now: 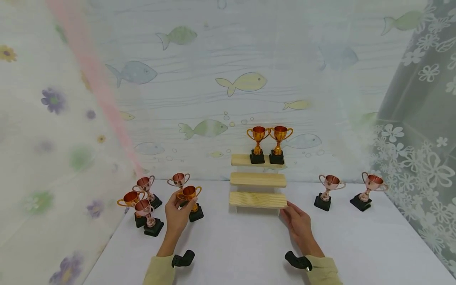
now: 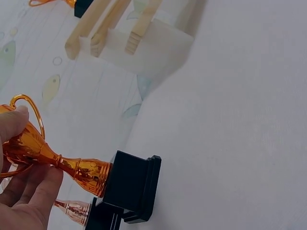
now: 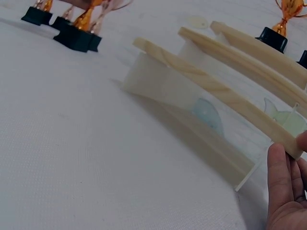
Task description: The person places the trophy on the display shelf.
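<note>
The small shiny orange-gold trophy cup with two loop handles and a black square base [image 1: 191, 200] stands on the white cloth-covered table [image 1: 235, 249], left of the pale wooden three-step display stand [image 1: 258, 179], and the left hand [image 1: 178, 215] has its thumb and fingers curled round the bowl, so the hold is already high on the cup. It looks like light plated plastic, stiff but slippery, with thin handles that would likely snap if pulled; the narrow stem just above the base seems the surer place to pinch. The right hand [image 1: 298, 223] rests with straight fingers against the right end of the stand's lowest step, holding nothing. Two matching gold trophies [image 1: 269, 144] sit on the top step, a cluster of copper and rose-coloured trophies [image 1: 143, 202] stands just left of the held cup, and two more rose-coloured trophies [image 1: 347, 191] stand well to the right
</note>
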Tool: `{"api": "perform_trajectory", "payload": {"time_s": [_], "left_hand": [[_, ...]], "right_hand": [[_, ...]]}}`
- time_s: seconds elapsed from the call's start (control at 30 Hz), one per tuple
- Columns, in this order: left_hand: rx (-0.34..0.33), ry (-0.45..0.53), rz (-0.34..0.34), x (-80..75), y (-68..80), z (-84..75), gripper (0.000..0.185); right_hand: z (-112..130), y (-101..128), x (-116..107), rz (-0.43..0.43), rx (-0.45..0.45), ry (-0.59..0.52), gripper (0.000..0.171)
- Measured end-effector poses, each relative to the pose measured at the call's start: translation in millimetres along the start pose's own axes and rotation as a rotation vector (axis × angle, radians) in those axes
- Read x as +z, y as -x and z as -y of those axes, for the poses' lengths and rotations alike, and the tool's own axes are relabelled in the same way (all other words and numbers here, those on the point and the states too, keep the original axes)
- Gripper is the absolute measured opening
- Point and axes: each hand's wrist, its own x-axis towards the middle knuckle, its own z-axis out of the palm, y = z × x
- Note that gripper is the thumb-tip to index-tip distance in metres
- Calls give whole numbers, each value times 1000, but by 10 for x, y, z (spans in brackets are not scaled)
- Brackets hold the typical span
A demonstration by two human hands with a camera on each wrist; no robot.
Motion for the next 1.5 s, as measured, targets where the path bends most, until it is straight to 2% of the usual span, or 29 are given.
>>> {"api": "perform_trajectory", "payload": {"time_s": [0.23,0.43,0.63,0.87,1.13,1.33,1.5], "left_hand": [[17,3,-4,60,-104,257,52],[46,13,5,105,-121,261,47],[67,9,34,127,-127,200,47],[98,56,82,213,-143,32,47],[189,136,114,406,-199,-267,47],[256,180,148,605,-324,-567,48],[327,232,144,804,-531,-794,46]], "right_hand": [[4,2,6,-2,-1,6,53],[9,13,-3,-5,-3,37,53],[-5,-9,-15,-7,-1,37,52],[22,-33,-32,-3,5,37,53],[12,-16,-25,-1,-2,13,53],[12,-16,-30,2,-5,15,52],[16,-8,-22,-1,4,41,54]]}}
